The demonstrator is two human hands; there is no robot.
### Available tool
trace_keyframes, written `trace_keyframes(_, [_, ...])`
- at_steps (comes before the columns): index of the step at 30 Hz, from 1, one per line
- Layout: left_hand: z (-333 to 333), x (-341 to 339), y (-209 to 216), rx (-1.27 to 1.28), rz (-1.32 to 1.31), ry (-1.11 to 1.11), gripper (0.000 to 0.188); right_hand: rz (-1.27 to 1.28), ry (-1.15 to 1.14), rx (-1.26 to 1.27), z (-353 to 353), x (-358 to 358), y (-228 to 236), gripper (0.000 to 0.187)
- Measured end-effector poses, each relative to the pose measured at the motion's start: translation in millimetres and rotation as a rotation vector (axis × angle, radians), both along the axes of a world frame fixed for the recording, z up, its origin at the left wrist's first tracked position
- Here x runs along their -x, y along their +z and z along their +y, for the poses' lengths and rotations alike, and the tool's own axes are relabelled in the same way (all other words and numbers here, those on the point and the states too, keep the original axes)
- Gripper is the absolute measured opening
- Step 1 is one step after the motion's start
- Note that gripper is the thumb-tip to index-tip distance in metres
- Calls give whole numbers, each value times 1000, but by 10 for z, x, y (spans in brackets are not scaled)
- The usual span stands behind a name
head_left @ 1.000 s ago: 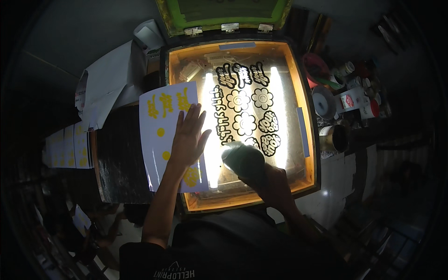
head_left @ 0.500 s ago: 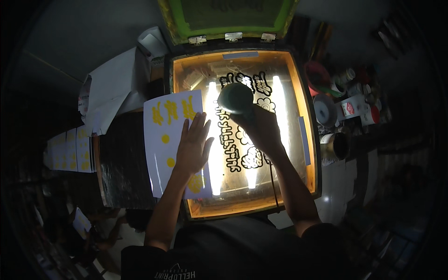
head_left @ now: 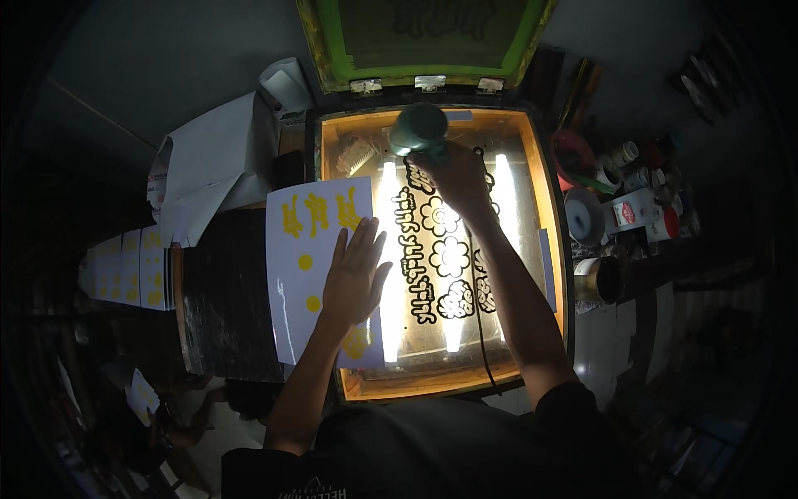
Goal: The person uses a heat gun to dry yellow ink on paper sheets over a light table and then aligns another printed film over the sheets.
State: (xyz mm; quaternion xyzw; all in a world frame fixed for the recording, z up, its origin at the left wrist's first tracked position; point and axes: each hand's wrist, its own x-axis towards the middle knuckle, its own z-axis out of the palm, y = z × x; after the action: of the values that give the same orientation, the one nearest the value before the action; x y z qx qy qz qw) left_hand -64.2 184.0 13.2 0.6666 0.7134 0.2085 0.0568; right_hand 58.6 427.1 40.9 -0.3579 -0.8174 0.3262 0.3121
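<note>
My right hand [head_left: 453, 176] grips a dark green hair dryer [head_left: 420, 126] by its handle, above the far part of a lit light box [head_left: 532, 158]. Its cord [head_left: 480, 341] trails toward the near edge. Black outlined lettering and flower shapes [head_left: 450, 257] show on the glowing glass under my right arm. To the left, a white sheet [head_left: 287, 274] with yellow printed marks overlaps the box's left edge. My left hand [head_left: 353, 270] lies flat on that sheet's right side, fingers stretched out and holding nothing.
A green-edged printing screen [head_left: 366, 58] stands raised on metal hinges [head_left: 431, 82] at the far side. Cans, tubs and a red bowl [head_left: 572, 154] crowd the right. Printed sheets [head_left: 125, 270] and a large white paper package [head_left: 212, 158] sit at left. A person [head_left: 179, 428] is at lower left.
My right hand has carried the hair dryer farther toward the box's far edge, uncovering more of the black flower shapes. My left hand stays flat on the sheet; the whole view has shifted slightly.
</note>
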Motion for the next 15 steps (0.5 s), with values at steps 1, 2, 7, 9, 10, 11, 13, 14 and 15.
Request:
trace_keyframes(1, [3, -6, 5, 0, 3, 0, 51, -27, -27, -40, 49, -97, -9, 38])
trace_keyframes(2, [6, -12, 2, 0, 7, 2, 51, -53, -88, 43, 87, -156, 56, 38])
trace_keyframes(7, [6, -33, 27, -15, -11, 3, 52, 94, -303, 146, 263, -629, 150, 40])
trace_keyframes(9, [10, -39, 42, -15, -12, 8, 51, 44, -344, 250, 397, -874, 120, 33])
trace_keyframes(10, [11, -41, 48, -15, -12, 10, 51, 23, -370, 285, 420, -963, 138, 33])
trace_keyframes(11, [9, -38, 52, -18, -19, 12, 51, 97, -346, 315, 399, -1045, 181, 30])
trace_keyframes(13, [6, -34, 40, -27, -33, 12, 50, 172, -344, 337, 291, -1147, 220, 30])
trace_keyframes(14, [9, -30, 42, -21, -32, 14, 50, 211, -342, 346, 231, -1191, 244, 31])
trace_keyframes(15, [11, -27, 43, -16, -33, 14, 50, 126, -366, 320, 165, -1239, 260, 31])
